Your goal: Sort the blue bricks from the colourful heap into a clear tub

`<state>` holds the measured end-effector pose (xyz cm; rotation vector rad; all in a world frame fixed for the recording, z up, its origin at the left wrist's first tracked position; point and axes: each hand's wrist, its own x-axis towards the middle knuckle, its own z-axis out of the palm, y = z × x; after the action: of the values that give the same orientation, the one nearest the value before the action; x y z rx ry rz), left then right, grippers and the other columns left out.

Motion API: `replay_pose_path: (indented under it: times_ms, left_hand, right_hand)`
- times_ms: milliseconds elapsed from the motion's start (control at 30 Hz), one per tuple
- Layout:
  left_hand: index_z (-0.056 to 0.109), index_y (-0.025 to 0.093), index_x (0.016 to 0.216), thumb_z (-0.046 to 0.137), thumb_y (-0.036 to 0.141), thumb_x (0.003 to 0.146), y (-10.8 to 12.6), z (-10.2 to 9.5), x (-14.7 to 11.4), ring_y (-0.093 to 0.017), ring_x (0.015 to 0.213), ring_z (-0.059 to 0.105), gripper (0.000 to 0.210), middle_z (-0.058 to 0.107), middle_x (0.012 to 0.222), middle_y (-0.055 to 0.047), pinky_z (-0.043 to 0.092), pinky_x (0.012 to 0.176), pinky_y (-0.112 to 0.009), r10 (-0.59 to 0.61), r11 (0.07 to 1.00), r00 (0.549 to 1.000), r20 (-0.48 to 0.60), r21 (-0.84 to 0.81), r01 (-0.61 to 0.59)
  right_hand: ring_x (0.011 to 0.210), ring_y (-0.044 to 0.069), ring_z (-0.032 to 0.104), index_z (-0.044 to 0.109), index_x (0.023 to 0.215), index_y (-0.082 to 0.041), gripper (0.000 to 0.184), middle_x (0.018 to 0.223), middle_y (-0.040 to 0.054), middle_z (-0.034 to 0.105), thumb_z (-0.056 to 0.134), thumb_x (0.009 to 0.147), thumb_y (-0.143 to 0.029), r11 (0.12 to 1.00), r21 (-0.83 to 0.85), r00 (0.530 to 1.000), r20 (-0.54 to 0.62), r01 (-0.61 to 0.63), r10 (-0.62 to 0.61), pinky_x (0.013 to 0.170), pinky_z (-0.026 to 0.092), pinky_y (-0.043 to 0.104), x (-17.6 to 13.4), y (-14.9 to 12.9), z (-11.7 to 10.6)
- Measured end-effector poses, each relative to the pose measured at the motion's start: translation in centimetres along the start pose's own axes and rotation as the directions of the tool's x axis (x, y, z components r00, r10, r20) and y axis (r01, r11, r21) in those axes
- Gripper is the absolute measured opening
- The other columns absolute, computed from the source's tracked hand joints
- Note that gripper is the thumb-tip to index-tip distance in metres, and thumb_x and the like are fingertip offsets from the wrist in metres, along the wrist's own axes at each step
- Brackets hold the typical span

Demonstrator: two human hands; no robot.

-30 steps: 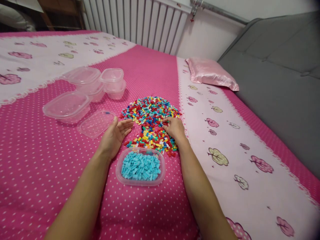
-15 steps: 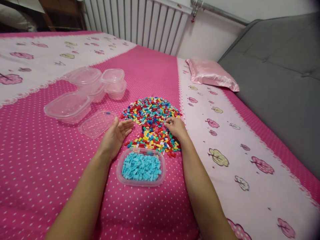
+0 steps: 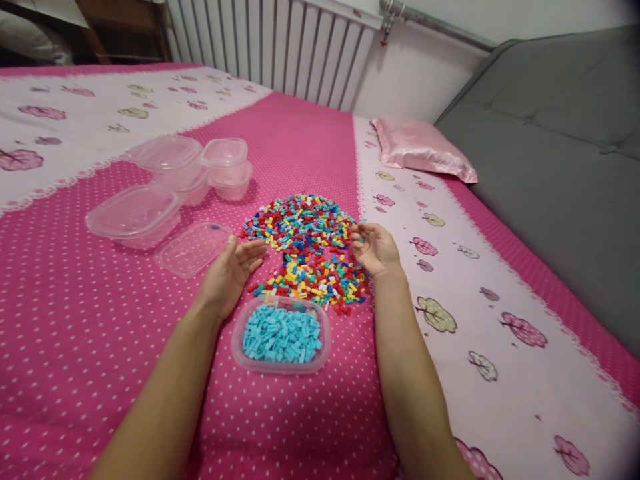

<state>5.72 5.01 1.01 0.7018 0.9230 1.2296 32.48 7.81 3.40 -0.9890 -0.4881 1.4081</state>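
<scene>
A pile of small multicoloured bricks (image 3: 305, 247) lies on the pink dotted bedspread (image 3: 75, 320). In front of it stands a clear plastic tub (image 3: 239, 347) filled with light-blue bricks (image 3: 281, 333). My left hand (image 3: 227, 273) rests on its edge at the pile's left side, palm facing the pile, fingers apart and empty. My right hand (image 3: 374, 248) is lifted just off the pile's right edge, palm turned up, fingers loosely curled. Whether a brick sits between its fingertips is too small to tell.
A loose clear lid (image 3: 193, 248) lies left of my left hand. Behind it stand several empty clear tubs (image 3: 135, 215), some stacked (image 3: 225, 167). A pink satin pillow (image 3: 420, 148) lies at the back right, by a grey headboard (image 3: 560, 153). A radiator (image 3: 280, 47) stands behind the bed.
My right hand has lifted off the brick pile, moved slightly right and turned palm up with curled fingers. My left hand has stayed in place.
</scene>
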Motion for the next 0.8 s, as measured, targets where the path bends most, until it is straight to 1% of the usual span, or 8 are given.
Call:
replay_pose_path:
  times_ms: [100,200,367,467,533,633,700,800]
  left_hand:
    - [0.073,0.015,0.083,0.051,0.057,0.084,0.0,0.0,0.0,-0.022,0.103,0.062,0.048,0.072,0.094,-0.010,0.043,0.096,-0.031,0.007,1.000,1.000,0.004,0.009,-0.007]
    - [0.073,0.015,0.083,0.052,0.058,0.083,0.0,0.0,0.0,-0.022,0.104,0.062,0.048,0.072,0.094,-0.011,0.043,0.096,-0.031,0.015,1.000,1.000,0.003,0.022,-0.015]
    - [0.073,0.015,0.082,0.050,0.056,0.085,0.0,0.0,0.0,-0.022,0.103,0.063,0.048,0.072,0.094,-0.010,0.044,0.096,-0.031,0.008,1.000,1.000,-0.008,0.013,-0.008]
    - [0.073,0.015,0.083,0.050,0.056,0.085,0.0,0.0,0.0,-0.021,0.102,0.063,0.047,0.072,0.094,-0.010,0.044,0.097,-0.031,0.005,1.000,1.000,-0.006,0.003,-0.005]
    - [0.073,0.015,0.082,0.051,0.057,0.084,0.0,0.0,0.0,-0.021,0.101,0.063,0.048,0.072,0.094,-0.010,0.044,0.096,-0.031,0.005,1.000,1.000,-0.003,0.005,-0.005]
    - [0.073,0.014,0.082,0.052,0.058,0.084,0.0,0.0,0.0,-0.021,0.101,0.063,0.048,0.072,0.094,-0.010,0.044,0.094,-0.030,0.000,1.000,1.000,-0.007,0.011,0.000]
    - [0.073,0.015,0.082,0.052,0.058,0.083,0.1,0.1,-0.1,-0.022,0.102,0.063,0.048,0.072,0.093,-0.010,0.044,0.094,-0.030,-0.003,1.000,1.000,-0.010,0.017,0.003]
    - [0.073,0.015,0.081,0.053,0.059,0.082,0.1,0.1,-0.1,-0.022,0.103,0.062,0.048,0.072,0.093,-0.010,0.044,0.094,-0.031,0.000,1.000,1.000,-0.011,0.020,0.000]
  right_hand:
    - [0.058,0.007,0.055,0.051,0.068,-0.017,0.003,0.066,0.0002,0.059,0.049,0.069,-0.017,0.996,0.075,0.999,-0.034,0.038,-0.036,0.043,0.040,0.013,0.0,-0.4,-0.1]
    - [0.057,0.006,0.054,0.055,0.069,-0.017,0.007,0.066,-0.0005,0.058,0.050,0.067,-0.021,0.995,0.033,0.995,-0.035,0.092,-0.090,0.042,0.039,0.013,0.1,-0.1,-0.1]
    - [0.041,0.004,0.035,0.060,0.069,-0.017,0.020,0.052,-0.0081,0.045,0.071,0.059,-0.031,0.914,-0.352,0.973,-0.035,0.202,-0.229,0.034,0.024,0.015,0.4,1.6,-0.3]
    - [0.045,0.008,0.045,0.070,0.078,-0.017,0.027,0.053,-0.0056,0.053,0.072,0.062,-0.039,0.671,-0.707,0.958,0.029,0.222,-0.287,0.041,0.033,0.019,0.7,3.0,-0.4]
    - [0.052,0.012,0.053,0.074,0.082,-0.019,0.025,0.056,-0.0032,0.059,0.070,0.066,-0.038,0.407,-0.888,0.942,0.077,0.214,-0.326,0.050,0.041,0.023,0.8,3.6,-0.2]
    - [0.070,0.018,0.064,0.077,0.086,-0.024,0.019,0.073,0.0011,0.071,0.068,0.071,-0.033,0.061,-0.986,0.929,0.122,0.153,-0.349,0.065,0.048,0.029,0.7,4.2,0.4]
    - [0.082,0.021,0.067,0.077,0.090,-0.027,0.019,0.086,0.0027,0.074,0.067,0.075,-0.032,-0.063,-0.991,0.932,0.132,0.118,-0.337,0.072,0.050,0.031,0.5,4.5,0.9]
    - [0.089,0.023,0.068,0.076,0.094,-0.029,0.021,0.090,0.0035,0.075,0.066,0.077,-0.035,-0.153,-0.984,0.936,0.133,0.086,-0.327,0.074,0.051,0.031,0.2,4.7,1.3]
